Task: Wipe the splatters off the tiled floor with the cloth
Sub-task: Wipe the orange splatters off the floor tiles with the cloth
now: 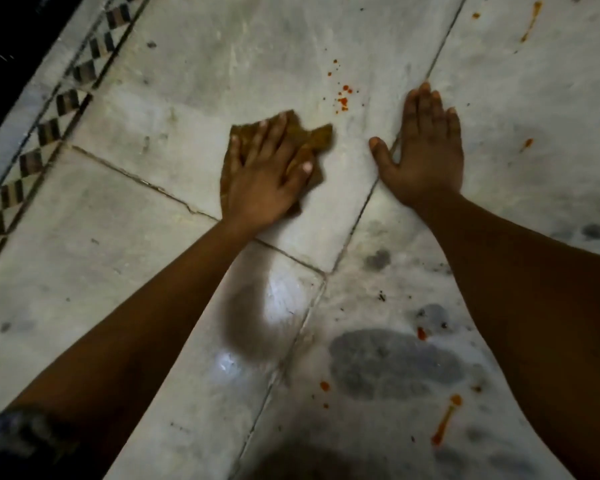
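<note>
Left hand (267, 171) is flat on the cloth (281, 150), fingers spread wide and pressing it down onto the floor (187, 64). I'd say that's so the whole palm loads the rag and it scrubs instead of just sliding. Right hand (426, 150) is also flat and open, holding nothing, planted on the tile beside a grout line; looks like a prop to take my weight while I lean in.

The cloth is a crumpled brown rag sitting mid-frame, just left of that grout line. Its long axis runs roughly from the wrist end up and right, with one loose corner sticking out toward the red spots (343, 97) — near them but not on them yet. So that cluster looks like the next target, and the push would go up-right.

Plenty left to do: an orange streak (530, 20) top right, another streak (445, 422) bottom right, plus small dots scattered around. Dark damp patch (392, 362) near the bottom too.
</note>
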